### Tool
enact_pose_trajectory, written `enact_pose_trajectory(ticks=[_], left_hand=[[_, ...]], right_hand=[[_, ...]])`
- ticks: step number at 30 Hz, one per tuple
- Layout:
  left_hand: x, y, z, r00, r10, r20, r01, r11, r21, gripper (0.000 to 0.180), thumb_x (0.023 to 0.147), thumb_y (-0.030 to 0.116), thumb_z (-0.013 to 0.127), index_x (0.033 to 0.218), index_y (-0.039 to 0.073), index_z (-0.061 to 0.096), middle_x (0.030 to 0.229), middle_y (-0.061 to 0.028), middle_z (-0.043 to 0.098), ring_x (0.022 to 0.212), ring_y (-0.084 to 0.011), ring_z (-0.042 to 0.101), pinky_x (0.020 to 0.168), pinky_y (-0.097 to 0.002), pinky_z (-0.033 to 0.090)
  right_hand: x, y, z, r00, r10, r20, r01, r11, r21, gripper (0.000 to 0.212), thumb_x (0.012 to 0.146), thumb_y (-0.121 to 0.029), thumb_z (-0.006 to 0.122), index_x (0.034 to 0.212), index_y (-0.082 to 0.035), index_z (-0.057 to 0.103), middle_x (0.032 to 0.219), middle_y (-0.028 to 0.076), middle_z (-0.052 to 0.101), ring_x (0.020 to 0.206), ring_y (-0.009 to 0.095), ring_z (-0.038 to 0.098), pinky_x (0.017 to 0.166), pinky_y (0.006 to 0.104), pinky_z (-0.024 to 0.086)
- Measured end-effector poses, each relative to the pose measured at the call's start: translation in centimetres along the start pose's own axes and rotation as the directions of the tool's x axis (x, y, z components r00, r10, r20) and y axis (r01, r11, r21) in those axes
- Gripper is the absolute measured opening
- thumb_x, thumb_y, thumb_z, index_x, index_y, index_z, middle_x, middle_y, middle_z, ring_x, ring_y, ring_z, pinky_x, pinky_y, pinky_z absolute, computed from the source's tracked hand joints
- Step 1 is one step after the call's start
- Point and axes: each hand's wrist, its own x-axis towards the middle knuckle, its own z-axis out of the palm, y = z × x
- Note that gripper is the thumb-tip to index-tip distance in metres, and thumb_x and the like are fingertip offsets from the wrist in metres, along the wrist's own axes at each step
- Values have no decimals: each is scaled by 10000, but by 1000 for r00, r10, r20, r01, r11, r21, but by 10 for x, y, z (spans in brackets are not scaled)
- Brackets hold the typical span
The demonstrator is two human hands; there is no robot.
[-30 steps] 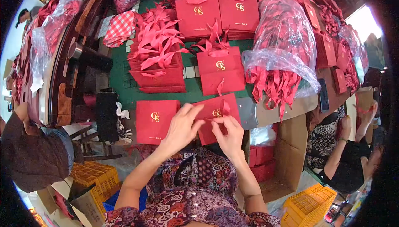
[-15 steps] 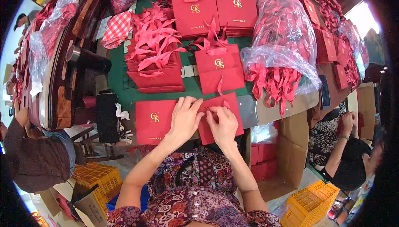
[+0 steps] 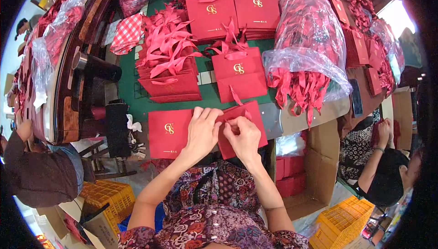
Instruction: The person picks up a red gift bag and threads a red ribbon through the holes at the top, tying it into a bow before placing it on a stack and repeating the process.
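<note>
A red paper gift bag point(image 3: 256, 119) lies flat under my two hands at the table's near edge, its ribbon point(image 3: 235, 95) sticking up past the far edge. My left hand point(image 3: 203, 129) reaches over the bag's left side, fingers bent and closed on its edge. With thumb and forefinger drawn together, my right hand point(image 3: 243, 138) pinches over the bag's middle; what sits between the fingertips is too small to make out. Left of it lies another flat red bag point(image 3: 165, 135) with a gold print, partly beneath my left wrist. A red bag with ribbon handles point(image 3: 239, 76) lies just beyond.
Stacked red bags with ribbons point(image 3: 169, 84) stand at the back left. A clear plastic sack of ribbons point(image 3: 312, 34) lies at the right. A dark tumbler point(image 3: 98, 66) and a checked cloth point(image 3: 127, 34) are leftward. Below the right edge stands a cardboard box point(image 3: 319, 171). People sit at both sides.
My right hand has shifted slightly left and its fingertips have drawn in. The ribbon at the bag's far edge leans more to the left. My left hand stays almost in place.
</note>
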Motion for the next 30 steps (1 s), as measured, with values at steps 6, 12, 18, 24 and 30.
enact_pose_trajectory(ticks=[6, 12, 18, 24, 30], left_hand=[[1, 0, 0, 999, -49, 15, 50, 996, -74, 255, 796, 7, 659, 1041, 48, 601, 936, -135, 629, 913, -349, 528, 801, -434, 474], [-2, 5, 1, 998, -51, 20, 53, 992, -117, 164, 843, 28, 609, 1005, 52, 612, 936, -122, 645, 899, -352, 536, 790, -436, 478], [-1, 4, -3, 996, -90, 11, 91, 983, -158, 143, 834, 20, 640, 975, 44, 647, 913, -116, 673, 873, -334, 565, 788, -414, 479], [1, 4, -6, 996, -77, 53, 85, 981, -176, 186, 824, 146, 736, 958, 46, 655, 898, -90, 691, 868, -293, 584, 765, -386, 487], [2, -3, 0, 991, -135, 13, 135, 971, -198, 247, 771, 159, 802, 929, 49, 646, 844, -66, 674, 845, -248, 584, 726, -384, 491]], right_hand=[[0, -4, 2, 999, 51, 8, -51, 998, 34, 155, 766, -113, 756, 781, -58, 612, 712, 94, 635, 652, 291, 628, 627, 419, 482], [4, -4, 3, 988, -149, -25, 144, 979, -147, 161, 752, -70, 768, 795, -41, 616, 704, 99, 638, 627, 261, 638, 579, 379, 493], [1, -9, -4, 998, -54, 39, 56, 997, -55, 160, 803, -94, 740, 868, -60, 598, 778, 101, 620, 733, 313, 626, 658, 433, 491], [5, -16, -28, 991, -93, 100, 103, 990, -99, 185, 812, -65, 725, 972, -57, 634, 933, 120, 616, 897, 334, 613, 753, 427, 512], [24, -17, -48, 971, -208, 114, 209, 978, 4, 196, 828, -29, 696, 1023, -44, 678, 1000, 129, 644, 959, 333, 598, 825, 419, 497]])
